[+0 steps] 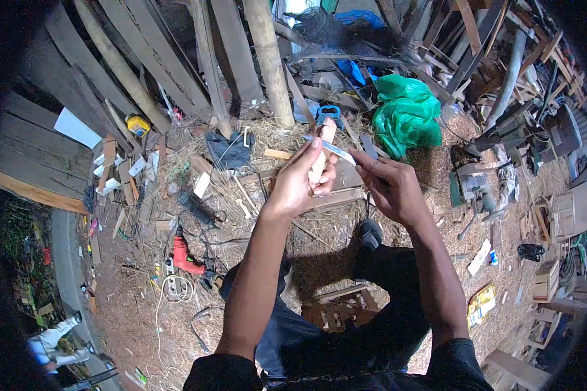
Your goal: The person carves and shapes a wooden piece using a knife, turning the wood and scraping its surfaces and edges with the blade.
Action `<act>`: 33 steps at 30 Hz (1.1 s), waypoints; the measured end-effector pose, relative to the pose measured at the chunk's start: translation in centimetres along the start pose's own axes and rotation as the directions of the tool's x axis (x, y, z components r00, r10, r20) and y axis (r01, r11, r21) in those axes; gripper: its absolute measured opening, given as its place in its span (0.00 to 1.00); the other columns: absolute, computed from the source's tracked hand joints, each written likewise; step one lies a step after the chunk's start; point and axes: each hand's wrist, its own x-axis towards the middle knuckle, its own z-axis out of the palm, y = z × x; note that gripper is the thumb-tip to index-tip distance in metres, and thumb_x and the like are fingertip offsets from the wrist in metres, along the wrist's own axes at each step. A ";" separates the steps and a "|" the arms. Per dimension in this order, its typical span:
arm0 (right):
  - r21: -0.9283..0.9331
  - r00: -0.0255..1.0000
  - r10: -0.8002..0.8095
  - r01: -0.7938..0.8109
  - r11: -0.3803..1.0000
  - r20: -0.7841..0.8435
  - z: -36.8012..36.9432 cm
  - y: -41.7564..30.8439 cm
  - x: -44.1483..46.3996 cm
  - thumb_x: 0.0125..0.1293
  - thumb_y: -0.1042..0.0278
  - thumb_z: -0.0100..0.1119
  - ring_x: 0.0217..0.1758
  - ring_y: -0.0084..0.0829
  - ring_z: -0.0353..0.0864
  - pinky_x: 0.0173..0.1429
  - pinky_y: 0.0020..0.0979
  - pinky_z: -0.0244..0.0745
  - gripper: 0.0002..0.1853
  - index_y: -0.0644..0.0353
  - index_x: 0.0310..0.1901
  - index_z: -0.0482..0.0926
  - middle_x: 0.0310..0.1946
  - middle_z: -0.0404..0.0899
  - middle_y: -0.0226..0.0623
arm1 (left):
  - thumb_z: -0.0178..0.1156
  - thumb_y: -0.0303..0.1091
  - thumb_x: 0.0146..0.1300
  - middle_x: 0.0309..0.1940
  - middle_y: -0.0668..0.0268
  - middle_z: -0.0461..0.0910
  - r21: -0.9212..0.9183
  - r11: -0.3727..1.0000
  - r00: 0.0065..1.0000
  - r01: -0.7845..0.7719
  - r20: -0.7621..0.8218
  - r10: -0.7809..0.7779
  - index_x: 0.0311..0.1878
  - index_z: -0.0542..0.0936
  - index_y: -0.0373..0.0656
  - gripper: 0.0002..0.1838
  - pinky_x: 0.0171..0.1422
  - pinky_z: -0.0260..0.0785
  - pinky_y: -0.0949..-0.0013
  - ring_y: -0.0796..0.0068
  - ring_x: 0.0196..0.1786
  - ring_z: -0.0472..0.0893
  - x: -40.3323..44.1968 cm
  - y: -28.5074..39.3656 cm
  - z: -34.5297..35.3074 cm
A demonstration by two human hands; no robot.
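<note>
My left hand point(297, 179) is closed around a small pale piece of wood point(327, 133), which stands up at a slant between thumb and fingers. Across the wood lies a thin, shiny flat strip, like a blade point(339, 153), its left end under my left thumb. At the strip's right end my right hand point(390, 186) has its fingers closed; its grip is partly hidden by the fingers. Both hands are close together above the littered ground, in front of my knees.
A red drill point(186, 255) lies left of my legs near a coiled cable point(176, 288). Beyond my hands are a green plastic bag point(406, 114) and a black bag point(229, 150). Planks lean at the back; a clamp-like machine point(479, 186) stands right.
</note>
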 end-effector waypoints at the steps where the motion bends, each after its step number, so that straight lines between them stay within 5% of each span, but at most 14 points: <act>1: -0.003 0.999 -0.021 0.021 1.000 -0.025 0.3 0.5 -0.1 0.61 0.74 0.60 0.29 0.46 0.78 0.35 0.41 0.73 0.23 0.53 0.59 0.77 0.26 0.78 0.46 | 0.40 0.47 0.76 0.27 0.68 0.69 0.012 1.000 1.000 0.004 -0.002 -0.004 0.53 0.71 0.38 0.21 0.25 0.58 0.75 0.79 0.23 0.65 -0.1 0.1 -0.1; 7: 0.009 1.000 0.020 -0.021 1.000 0.014 -0.5 -0.4 -0.5 0.59 0.76 0.60 0.28 0.47 0.79 0.35 0.41 0.73 0.22 0.54 0.58 0.78 0.25 0.77 0.47 | 0.45 0.41 0.71 0.32 0.64 0.72 0.072 0.997 0.997 0.032 -0.066 -0.028 0.45 0.73 0.34 0.17 0.28 0.59 0.72 0.75 0.26 0.67 -0.9 0.9 0.5; 10: 0.035 0.997 0.034 -0.036 0.999 0.065 -0.8 -0.8 -0.5 0.61 0.76 0.59 0.27 0.42 0.77 0.35 0.38 0.73 0.21 0.59 0.57 0.78 0.25 0.76 0.48 | 0.46 0.41 0.70 0.35 0.63 0.73 -0.112 0.992 0.986 0.055 0.165 -0.036 0.47 0.73 0.35 0.17 0.29 0.60 0.71 0.75 0.27 0.66 0.0 -0.3 -3.0; 15: 0.065 0.995 -0.071 0.067 0.996 0.063 0.0 0.3 -0.9 0.61 0.76 0.58 0.24 0.40 0.74 0.33 0.37 0.70 0.21 0.61 0.58 0.77 0.23 0.73 0.46 | 0.47 0.36 0.69 0.42 0.62 0.74 -0.146 0.989 0.987 0.007 0.159 0.017 0.69 0.60 0.38 0.27 0.32 0.61 0.72 0.77 0.28 0.65 -0.8 0.4 -1.1; 18: 0.074 0.994 -0.075 0.069 0.995 0.083 -0.4 -0.1 -0.9 0.61 0.76 0.58 0.25 0.41 0.75 0.33 0.37 0.70 0.20 0.61 0.57 0.78 0.23 0.73 0.46 | 0.51 0.33 0.69 0.46 0.62 0.73 -0.042 0.999 0.993 -0.019 0.119 0.023 0.71 0.57 0.39 0.29 0.34 0.61 0.71 0.78 0.28 0.65 -1.2 0.4 -0.5; 26: -0.056 0.995 -0.034 0.039 0.998 0.096 -0.9 -0.2 -1.1 0.59 0.77 0.59 0.24 0.40 0.74 0.31 0.37 0.69 0.22 0.60 0.57 0.78 0.22 0.72 0.43 | 0.49 0.35 0.75 0.26 0.75 0.64 0.323 0.939 0.992 -0.117 0.081 0.095 0.57 0.67 0.38 0.14 0.29 0.57 0.81 0.88 0.26 0.63 -1.1 -0.5 -0.1; 29: -0.113 1.000 -0.017 0.018 0.993 0.012 -0.8 -0.4 -1.3 0.57 0.72 0.63 0.21 0.42 0.75 0.26 0.41 0.70 0.25 0.42 0.58 0.78 0.21 0.74 0.39 | 0.49 0.35 0.75 0.24 0.76 0.65 0.433 0.883 0.982 -0.184 0.040 0.186 0.56 0.68 0.37 0.14 0.28 0.57 0.80 0.88 0.24 0.63 -0.9 -1.2 -0.1; 33: -0.156 1.000 0.005 -0.006 0.988 -0.004 -0.7 -0.8 -1.4 0.58 0.77 0.62 0.23 0.39 0.75 0.30 0.35 0.73 0.24 0.51 0.57 0.79 0.24 0.76 0.41 | 0.49 0.34 0.74 0.22 0.77 0.65 0.496 0.848 0.976 -0.187 -0.003 0.218 0.55 0.69 0.37 0.13 0.27 0.57 0.80 0.88 0.23 0.63 -1.2 -1.0 0.8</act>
